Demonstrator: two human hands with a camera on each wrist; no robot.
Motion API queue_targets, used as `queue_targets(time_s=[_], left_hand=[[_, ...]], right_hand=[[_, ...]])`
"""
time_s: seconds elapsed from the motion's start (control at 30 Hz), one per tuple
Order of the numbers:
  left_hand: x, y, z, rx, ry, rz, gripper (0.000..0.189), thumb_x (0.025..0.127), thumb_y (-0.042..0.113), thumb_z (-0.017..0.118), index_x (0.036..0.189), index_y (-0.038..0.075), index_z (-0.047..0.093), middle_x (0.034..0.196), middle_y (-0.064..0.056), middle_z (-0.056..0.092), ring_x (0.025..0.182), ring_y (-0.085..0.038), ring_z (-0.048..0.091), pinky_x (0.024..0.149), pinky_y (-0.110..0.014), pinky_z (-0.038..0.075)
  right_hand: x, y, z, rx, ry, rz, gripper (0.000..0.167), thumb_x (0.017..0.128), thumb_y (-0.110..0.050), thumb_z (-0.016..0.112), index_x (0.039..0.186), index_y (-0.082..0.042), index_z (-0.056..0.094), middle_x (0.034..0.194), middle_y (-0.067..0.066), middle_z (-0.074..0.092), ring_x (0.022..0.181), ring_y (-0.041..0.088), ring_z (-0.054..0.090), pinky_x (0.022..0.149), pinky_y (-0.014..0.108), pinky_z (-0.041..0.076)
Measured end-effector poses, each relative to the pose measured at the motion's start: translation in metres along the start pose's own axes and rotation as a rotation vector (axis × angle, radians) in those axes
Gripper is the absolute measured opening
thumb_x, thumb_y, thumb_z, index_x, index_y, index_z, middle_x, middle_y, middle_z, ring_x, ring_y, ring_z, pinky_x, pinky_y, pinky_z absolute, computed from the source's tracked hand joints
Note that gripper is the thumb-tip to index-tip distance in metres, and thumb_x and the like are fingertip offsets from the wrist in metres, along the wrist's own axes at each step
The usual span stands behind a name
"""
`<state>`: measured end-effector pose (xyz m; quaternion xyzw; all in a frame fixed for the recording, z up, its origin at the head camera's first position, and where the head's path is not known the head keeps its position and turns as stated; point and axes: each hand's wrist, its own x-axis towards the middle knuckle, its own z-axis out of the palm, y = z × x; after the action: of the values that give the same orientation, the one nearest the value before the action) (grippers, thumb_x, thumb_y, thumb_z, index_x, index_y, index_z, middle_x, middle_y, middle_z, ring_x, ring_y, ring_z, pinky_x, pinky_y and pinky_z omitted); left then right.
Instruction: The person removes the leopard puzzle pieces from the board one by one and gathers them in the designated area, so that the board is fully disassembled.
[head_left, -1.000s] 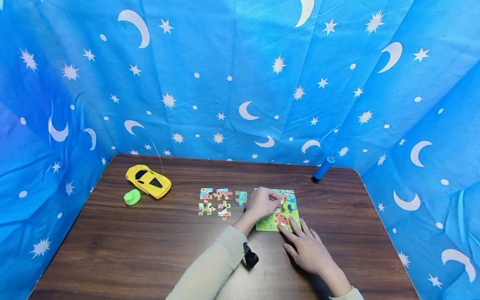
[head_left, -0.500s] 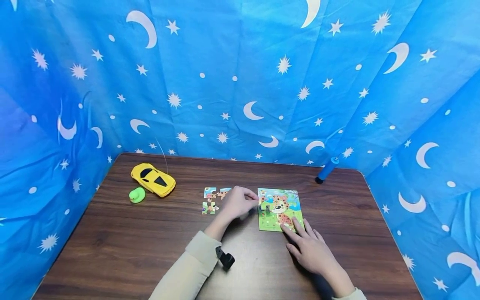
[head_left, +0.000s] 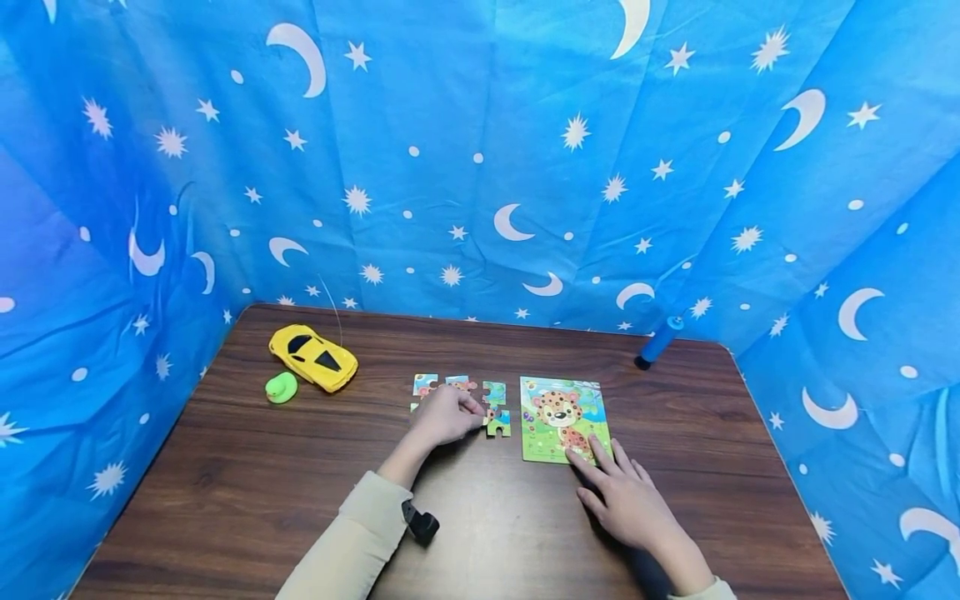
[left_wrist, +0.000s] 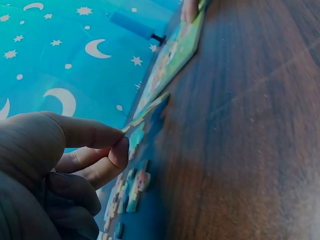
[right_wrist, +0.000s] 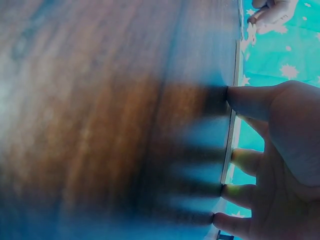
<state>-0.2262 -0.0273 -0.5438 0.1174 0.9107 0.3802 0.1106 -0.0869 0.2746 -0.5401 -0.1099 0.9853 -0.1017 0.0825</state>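
My left hand (head_left: 442, 418) pinches a jigsaw piece (head_left: 499, 424) between thumb and fingertips. In the left wrist view that piece (left_wrist: 152, 109) is tilted, its far edge close to the table. Behind it lies a loose sky-and-green piece (head_left: 494, 392). Several other jigsaw pieces (head_left: 425, 382) lie under and behind the left hand, partly hidden. Right of them is a square picture board (head_left: 542, 446) showing a spotted cartoon leopard. My right hand (head_left: 628, 507) has its fingers spread, with fingertips resting on the board's lower right corner; its thumb touches the table in the right wrist view.
A yellow toy car (head_left: 315, 358) and a green toy duck (head_left: 281, 387) sit at the table's left. Toward the back right lies a blue cylinder with a black end (head_left: 657, 343). Blue star-and-moon cloth (head_left: 450, 192) hangs around the brown wooden table (head_left: 247, 500).
My left hand has moved left from over the board, carrying the jigsaw piece to beside the loose pieces. The right hand stays on the board's corner. The head view has shifted slightly.
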Motion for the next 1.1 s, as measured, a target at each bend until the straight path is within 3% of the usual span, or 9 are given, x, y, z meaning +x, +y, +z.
queue_targets(time_s=[0.2, 0.5, 0.73, 0.87, 1.1], left_hand=[[-0.0007, -0.0036, 0.0008, 0.035, 0.019, 0.004, 0.008, 0.087, 0.027, 0.079, 0.081, 0.032, 0.081, 0.080, 0.017, 0.072, 0.074, -0.006, 0.064, 0.064, -0.035, 0.051], [-0.0017, -0.0039, 0.0002, 0.068, 0.031, 0.029, 0.008, 0.086, 0.026, 0.079, 0.082, 0.033, 0.081, 0.076, 0.020, 0.070, 0.070, -0.003, 0.062, 0.061, -0.034, 0.049], [-0.0035, -0.0019, -0.0029, 0.074, 0.020, 0.016, 0.010, 0.088, 0.025, 0.076, 0.084, 0.033, 0.081, 0.064, 0.019, 0.067, 0.058, -0.002, 0.063, 0.064, -0.038, 0.049], [-0.0042, -0.0010, -0.0055, 0.078, 0.023, 0.021, 0.009, 0.089, 0.026, 0.077, 0.086, 0.033, 0.081, 0.064, 0.020, 0.067, 0.056, -0.002, 0.063, 0.067, -0.041, 0.050], [-0.0051, 0.0032, -0.0041, 0.068, 0.049, 0.062, 0.009, 0.090, 0.026, 0.076, 0.084, 0.032, 0.079, 0.071, 0.021, 0.067, 0.060, -0.002, 0.061, 0.059, -0.035, 0.048]], right_hand=[[-0.0002, -0.0007, -0.0010, 0.002, -0.004, -0.003, 0.056, 0.104, -0.034, 0.064, 0.157, -0.027, 0.048, 0.165, 0.018, 0.033, 0.149, 0.052, 0.026, 0.106, 0.074, 0.031], [-0.0002, -0.0002, -0.0010, 0.021, -0.015, 0.002, 0.056, 0.104, -0.034, 0.063, 0.158, -0.026, 0.047, 0.166, 0.019, 0.032, 0.150, 0.052, 0.025, 0.107, 0.074, 0.030], [0.0020, 0.0029, 0.0040, 0.014, -0.012, 0.005, 0.056, 0.105, -0.035, 0.062, 0.158, -0.028, 0.046, 0.166, 0.018, 0.030, 0.150, 0.051, 0.024, 0.108, 0.074, 0.030], [0.0023, 0.0036, 0.0047, 0.015, -0.008, 0.004, 0.057, 0.104, -0.035, 0.062, 0.158, -0.027, 0.046, 0.166, 0.018, 0.030, 0.150, 0.051, 0.023, 0.107, 0.074, 0.030], [0.0018, 0.0045, 0.0048, 0.010, -0.001, 0.005, 0.057, 0.104, -0.035, 0.063, 0.158, -0.027, 0.047, 0.166, 0.017, 0.030, 0.150, 0.051, 0.024, 0.108, 0.074, 0.030]])
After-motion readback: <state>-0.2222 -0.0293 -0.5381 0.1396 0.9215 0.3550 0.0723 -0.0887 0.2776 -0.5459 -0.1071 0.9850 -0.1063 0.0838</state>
